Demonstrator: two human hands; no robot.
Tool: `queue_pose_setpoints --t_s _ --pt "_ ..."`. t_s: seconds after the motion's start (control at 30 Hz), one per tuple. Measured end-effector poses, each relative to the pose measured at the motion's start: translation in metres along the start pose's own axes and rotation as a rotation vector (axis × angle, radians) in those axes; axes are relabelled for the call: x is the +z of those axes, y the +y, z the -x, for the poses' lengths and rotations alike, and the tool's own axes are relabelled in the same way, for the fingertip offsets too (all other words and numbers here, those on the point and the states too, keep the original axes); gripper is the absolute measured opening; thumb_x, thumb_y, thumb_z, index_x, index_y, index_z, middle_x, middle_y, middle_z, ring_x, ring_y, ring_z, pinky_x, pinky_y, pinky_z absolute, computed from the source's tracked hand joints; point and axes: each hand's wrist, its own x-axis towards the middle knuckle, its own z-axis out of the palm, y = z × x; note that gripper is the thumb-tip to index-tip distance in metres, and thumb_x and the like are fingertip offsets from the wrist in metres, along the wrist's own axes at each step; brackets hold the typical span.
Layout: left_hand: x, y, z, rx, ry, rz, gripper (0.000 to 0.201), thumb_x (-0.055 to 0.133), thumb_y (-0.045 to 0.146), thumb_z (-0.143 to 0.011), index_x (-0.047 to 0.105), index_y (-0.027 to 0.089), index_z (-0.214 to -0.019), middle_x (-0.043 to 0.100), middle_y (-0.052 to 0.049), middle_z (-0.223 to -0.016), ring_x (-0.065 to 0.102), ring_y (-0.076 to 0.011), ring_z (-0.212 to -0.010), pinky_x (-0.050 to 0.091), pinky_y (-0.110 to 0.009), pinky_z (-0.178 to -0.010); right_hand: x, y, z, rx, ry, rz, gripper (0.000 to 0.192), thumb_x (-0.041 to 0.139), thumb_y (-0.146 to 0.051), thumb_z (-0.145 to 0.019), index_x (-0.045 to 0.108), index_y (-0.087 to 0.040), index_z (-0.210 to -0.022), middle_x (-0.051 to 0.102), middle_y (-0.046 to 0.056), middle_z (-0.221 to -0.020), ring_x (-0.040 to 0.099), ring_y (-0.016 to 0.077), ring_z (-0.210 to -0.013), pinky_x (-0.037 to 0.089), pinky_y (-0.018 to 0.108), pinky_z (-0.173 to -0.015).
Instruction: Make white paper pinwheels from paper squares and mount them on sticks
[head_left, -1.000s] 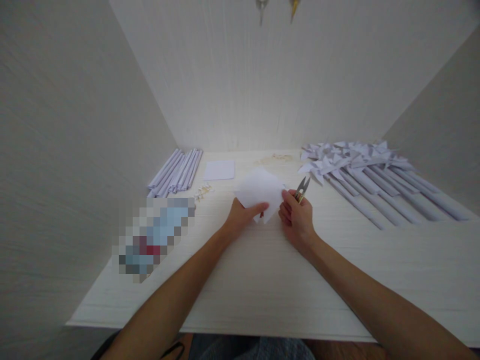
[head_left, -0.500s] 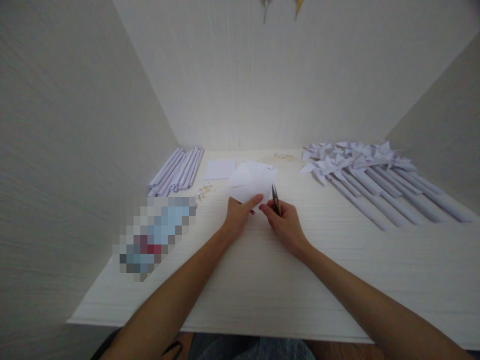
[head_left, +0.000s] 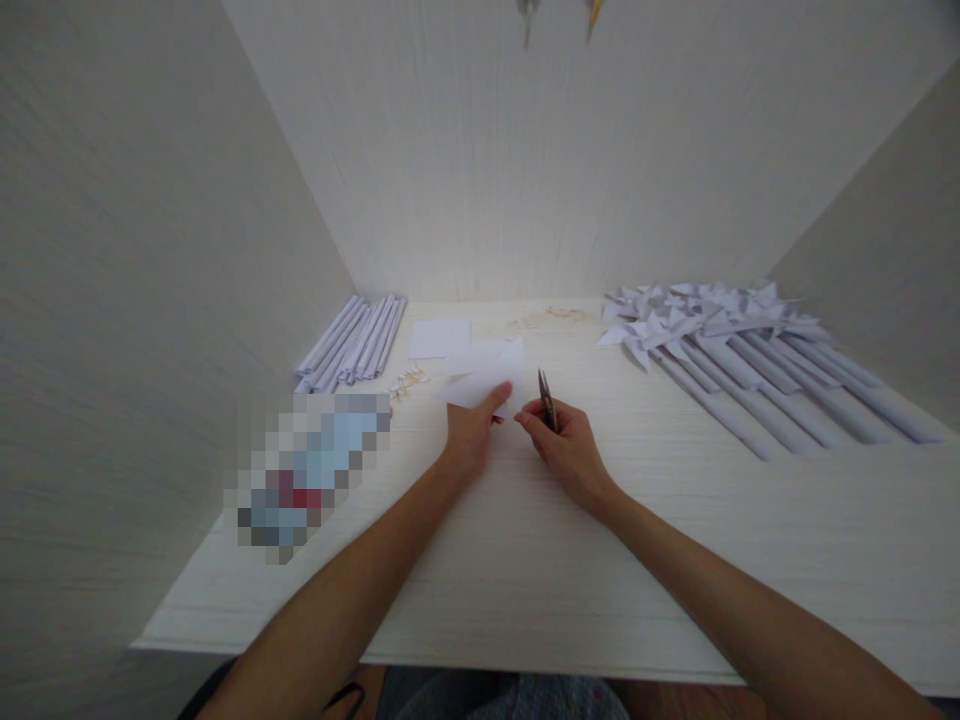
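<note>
My left hand pinches a white sheet of paper by its near edge, just above the white table at its middle. Right beside it, my right hand grips small thread snips whose blades point up and away, close to the paper's right edge. The blades look nearly closed.
A bundle of rolled paper sticks lies at the back left, next to a flat white paper square. Finished paper pinwheels on sticks fill the back right. A blurred-out item lies at the left. Small pale pins and scraps are scattered behind.
Both hands have shifted left and slightly nearer. The paper has dropped from raised and tilted to lower and flatter. The snips, earlier open and pointing right, now point up and look closed.
</note>
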Motion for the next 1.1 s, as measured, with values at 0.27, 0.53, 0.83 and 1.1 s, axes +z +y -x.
queue_pose_setpoints --t_s 0.27,0.53,0.83,1.1 --pt "0.0004 0.0041 -0.0005 -0.035 0.023 0.116 0.022 0.069 0.022 -0.049 0.053 0.017 -0.064 0.056 0.003 -0.061 0.048 -0.0067 -0.051 0.035 -0.018 -0.044 0.0004 0.0003 0.0002 0.004 0.030 0.012 0.017 0.055 -0.032 -0.068 0.054 -0.017 -0.062 0.035 -0.007 -0.045 0.027 0.0057 -0.039 0.019 0.022 -0.038" --pt "0.0002 0.0004 0.0006 0.024 -0.034 -0.009 0.026 0.069 0.022 -0.051 0.056 0.016 -0.071 0.055 0.004 -0.060 0.047 -0.0067 -0.047 0.032 -0.018 -0.039 0.0012 0.0008 -0.0003 0.006 0.062 -0.010 0.016 0.061 -0.031 -0.062 0.056 -0.016 -0.066 0.031 -0.009 -0.043 0.026 0.0056 -0.039 0.019 0.022 -0.038" --pt "-0.0004 -0.0008 0.0027 0.078 -0.082 -0.140 0.022 0.068 0.027 -0.053 0.054 0.015 -0.065 0.053 0.003 -0.056 0.045 -0.0066 -0.045 0.034 -0.018 -0.039 0.0006 -0.0002 -0.0017 0.029 0.087 -0.019 0.022 0.061 -0.036 -0.062 0.052 -0.016 -0.061 0.033 -0.009 -0.042 0.026 0.0049 -0.038 0.020 0.021 -0.038" --pt "-0.0005 -0.0009 0.0043 0.064 -0.132 -0.136 0.025 0.068 0.027 -0.053 0.057 0.015 -0.071 0.058 0.002 -0.061 0.050 -0.0081 -0.050 0.034 -0.018 -0.040 0.0002 0.0021 -0.0027 0.051 0.098 -0.056 0.025 0.061 -0.039 -0.062 0.050 -0.017 -0.061 0.033 -0.009 -0.041 0.025 0.0048 -0.038 0.019 0.021 -0.037"
